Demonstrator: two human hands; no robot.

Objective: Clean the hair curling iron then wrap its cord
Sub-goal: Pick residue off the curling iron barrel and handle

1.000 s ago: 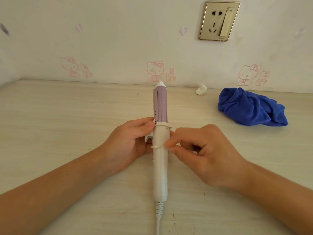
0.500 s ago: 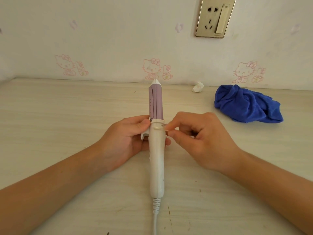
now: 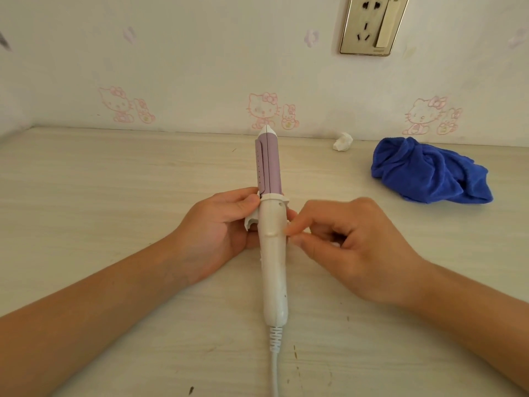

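Observation:
The curling iron [image 3: 272,270] lies lengthwise on the pale wooden table [image 3: 114,196], its purple barrel [image 3: 269,167] pointing at the wall and its white handle toward me. My left hand [image 3: 220,233] grips it at the white collar, thumb on top beside the clamp lever. My right hand [image 3: 343,247] has thumb and forefinger pinched together against the handle's right side, holding a thin white swab that hardly shows. The white cord [image 3: 274,368] leaves the handle's ribbed end and runs off the bottom edge.
A crumpled blue cloth [image 3: 429,173] lies at the back right of the table. A small white wad [image 3: 342,141] sits by the wall. A wall socket with a switch [image 3: 372,24] is above, with nothing plugged in.
My right hand's pinched fingers slid up along the handle's right side to the collar and back down a little. The thin white stick seen earlier is now mostly hidden. My left hand kept its grip.

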